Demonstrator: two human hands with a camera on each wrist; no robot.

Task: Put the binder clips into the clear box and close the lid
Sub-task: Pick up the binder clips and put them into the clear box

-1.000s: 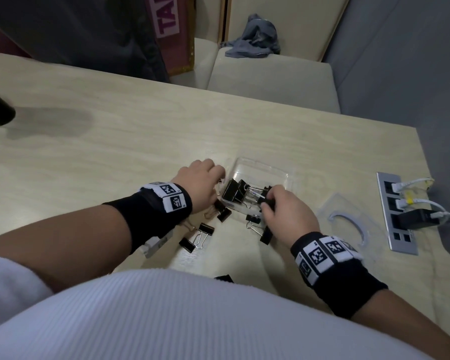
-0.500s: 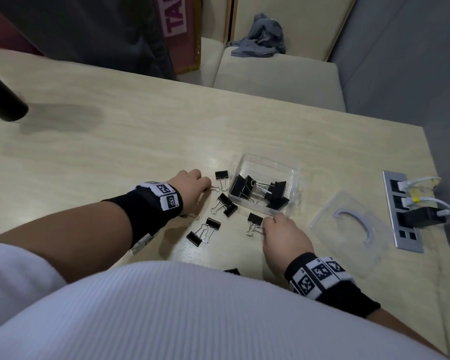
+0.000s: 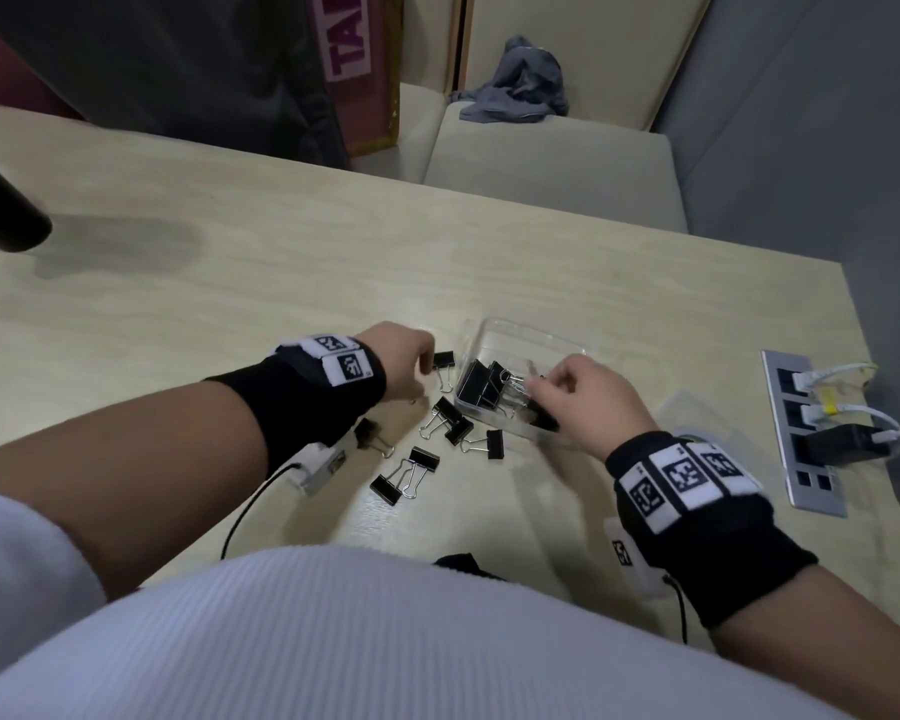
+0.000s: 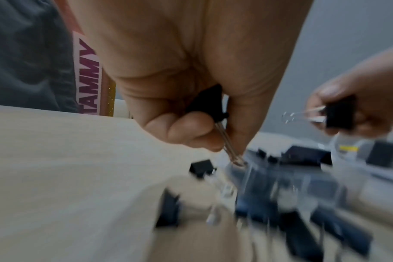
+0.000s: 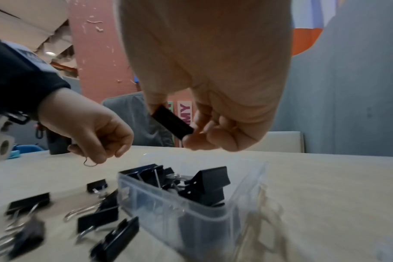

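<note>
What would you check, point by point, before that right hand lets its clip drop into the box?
1. Right hand pinches a binder clip: ok.
2. Hand is above the clear box: ok.
3. Box is open, with room left: ok.
4. Left hand holds its own clip, outside the box: ok.
5. Lid is within reach on the table: ok, partly hidden.
6. All clips boxed: not ok, loose clips remain on the table.
</note>
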